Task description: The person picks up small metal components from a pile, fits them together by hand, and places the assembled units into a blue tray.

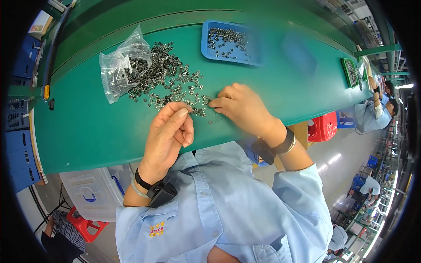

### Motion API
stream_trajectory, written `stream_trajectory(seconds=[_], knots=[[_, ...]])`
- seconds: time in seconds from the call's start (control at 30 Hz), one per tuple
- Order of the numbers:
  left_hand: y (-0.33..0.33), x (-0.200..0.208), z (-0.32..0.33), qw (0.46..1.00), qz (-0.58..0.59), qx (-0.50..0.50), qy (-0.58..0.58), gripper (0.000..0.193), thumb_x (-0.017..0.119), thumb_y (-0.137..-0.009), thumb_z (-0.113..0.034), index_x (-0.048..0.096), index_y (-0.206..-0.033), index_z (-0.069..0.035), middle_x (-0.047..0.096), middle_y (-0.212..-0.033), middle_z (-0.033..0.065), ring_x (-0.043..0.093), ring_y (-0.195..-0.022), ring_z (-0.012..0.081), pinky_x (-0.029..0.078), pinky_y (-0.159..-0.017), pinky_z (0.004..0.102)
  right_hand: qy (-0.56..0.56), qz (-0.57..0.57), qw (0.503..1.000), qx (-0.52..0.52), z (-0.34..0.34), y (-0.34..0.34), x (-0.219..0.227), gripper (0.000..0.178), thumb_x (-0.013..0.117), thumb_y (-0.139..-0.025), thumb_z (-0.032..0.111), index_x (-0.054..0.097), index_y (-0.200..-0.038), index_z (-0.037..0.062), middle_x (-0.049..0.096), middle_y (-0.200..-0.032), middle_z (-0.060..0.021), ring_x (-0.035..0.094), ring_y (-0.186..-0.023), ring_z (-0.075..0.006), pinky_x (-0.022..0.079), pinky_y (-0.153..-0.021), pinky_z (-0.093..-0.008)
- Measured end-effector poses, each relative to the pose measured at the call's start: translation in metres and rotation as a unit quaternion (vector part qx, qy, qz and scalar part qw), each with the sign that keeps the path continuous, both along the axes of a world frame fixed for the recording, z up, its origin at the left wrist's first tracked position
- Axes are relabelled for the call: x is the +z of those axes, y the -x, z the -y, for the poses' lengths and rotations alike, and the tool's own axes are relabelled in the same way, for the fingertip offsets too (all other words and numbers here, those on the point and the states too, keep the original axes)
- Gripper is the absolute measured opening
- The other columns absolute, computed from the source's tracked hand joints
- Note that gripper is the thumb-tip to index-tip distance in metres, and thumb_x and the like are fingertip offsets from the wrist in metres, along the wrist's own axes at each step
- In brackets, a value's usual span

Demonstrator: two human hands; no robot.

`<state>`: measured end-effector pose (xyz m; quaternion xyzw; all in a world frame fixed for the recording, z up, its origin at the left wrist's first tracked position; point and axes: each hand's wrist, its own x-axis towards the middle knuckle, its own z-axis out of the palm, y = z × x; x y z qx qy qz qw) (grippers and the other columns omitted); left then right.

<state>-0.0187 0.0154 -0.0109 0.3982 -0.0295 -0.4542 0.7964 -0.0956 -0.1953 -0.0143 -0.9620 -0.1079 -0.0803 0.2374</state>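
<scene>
A heap of small dark and silvery metal pieces spreads over the green tabletop, thinning toward me. My left hand is at the near end of the heap, thumb and forefinger pinched and the other fingers curled. Whatever is in that pinch is too small to make out. Across from it, my right hand rests at the heap's right edge, fingers bent together, tips by a few loose pieces. Its grip is hidden from view. One stray piece lies between the hands, nearer to me.
A clear plastic bag lies open at the heap's left, pieces inside. The blue tray at the back holds more pieces. Farther right stands a green tray near another person. A red stool and a lidded plastic box are below the table.
</scene>
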Motion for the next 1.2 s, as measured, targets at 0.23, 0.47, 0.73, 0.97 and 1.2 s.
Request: stream_trajectory(seconds=[0.23, 0.47, 0.73, 0.97, 1.2], knots=[[0.007, 0.006, 0.005, 0.998, 0.039, -0.021, -0.033, 0.016, 0.051, -0.096, -0.017, 0.053, -0.102, -0.003, 0.055, -0.069, 0.0033, 0.049, -0.054, 0.0091, 0.038, -0.047, 0.0211, -0.117, 0.015, 0.993, -0.014, 0.003, -0.008, -0.001, 0.014, 0.069, -0.077, 0.011, 0.067, -0.091, 0.0088, 0.059, -0.086, -0.0043, 0.057, -0.082, -0.0233, 0.046, -0.072, -0.0330], [0.009, 0.014, 0.014, 0.998, 0.017, -0.058, -0.031, 0.017, 0.053, -0.095, -0.019, 0.054, -0.102, -0.003, 0.056, -0.069, 0.0036, 0.050, -0.054, 0.0089, 0.037, -0.046, 0.0207, -0.216, 0.107, 0.971, -0.005, -0.018, 0.000, 0.025, 0.019, 0.072, -0.072, 0.003, 0.066, -0.089, 0.0067, 0.061, -0.082, -0.0054, 0.058, -0.075, -0.0221, 0.047, -0.063, -0.0314], [0.002, 0.001, 0.008, 0.995, -0.045, -0.066, 0.065, 0.018, 0.053, -0.095, -0.019, 0.054, -0.103, -0.003, 0.055, -0.068, 0.0046, 0.050, -0.054, 0.0094, 0.035, -0.045, 0.0218, -0.186, 0.163, 0.968, -0.047, -0.040, -0.006, 0.022, 0.021, 0.073, -0.070, 0.003, 0.066, -0.090, 0.0059, 0.062, -0.080, -0.0055, 0.059, -0.073, -0.0226, 0.047, -0.063, -0.0325], [0.000, 0.000, 0.003, 0.994, -0.046, -0.045, 0.083, 0.018, 0.053, -0.095, -0.019, 0.054, -0.104, -0.003, 0.056, -0.068, 0.0048, 0.050, -0.053, 0.0094, 0.035, -0.045, 0.0215, -0.168, 0.191, 0.965, -0.067, -0.050, -0.008, 0.018, 0.022, 0.073, -0.069, 0.003, 0.065, -0.089, 0.0060, 0.061, -0.083, -0.0057, 0.059, -0.074, -0.0229, 0.047, -0.062, -0.0322], [0.003, 0.008, 0.003, 1.000, 0.002, -0.019, 0.015, 0.018, 0.054, -0.095, -0.019, 0.054, -0.103, -0.004, 0.059, -0.071, 0.0057, 0.051, -0.054, 0.0092, 0.037, -0.045, 0.0203, -0.133, 0.201, 0.968, -0.065, -0.048, -0.005, 0.018, 0.023, 0.074, -0.067, 0.003, 0.065, -0.088, 0.0067, 0.061, -0.084, -0.0055, 0.058, -0.074, -0.0227, 0.046, -0.062, -0.0322]])
